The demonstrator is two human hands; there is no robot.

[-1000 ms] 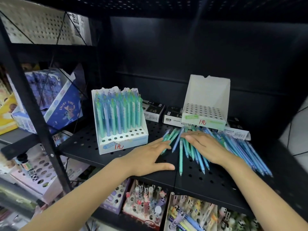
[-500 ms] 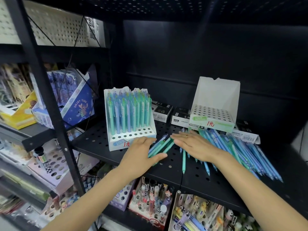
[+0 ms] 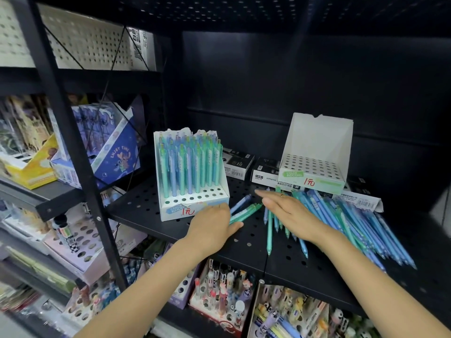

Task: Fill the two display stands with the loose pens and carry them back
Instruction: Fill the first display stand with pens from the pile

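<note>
The left white display stand holds many blue and green pens, with its front rows of holes bare. To the right stands the second display stand, with no pens in it. A heap of loose pens fans across the black perforated shelf in front of that second one. My right hand lies flat on the heap's left part, fingers straight and pointing left. My left hand is by the filled stand's front corner, its fingers bent over the ends of a few green and blue pens, thumb beneath them.
Black marker boxes lie behind, between the two stands. A black upright post bounds the shelf's left side, with a blue cartoon box beyond it. Trays of novelty pens fill the shelf below.
Both hands have slid left along the shelf. A few pens now lie apart from the heap under my left hand, which has reached the filled stand's front.
</note>
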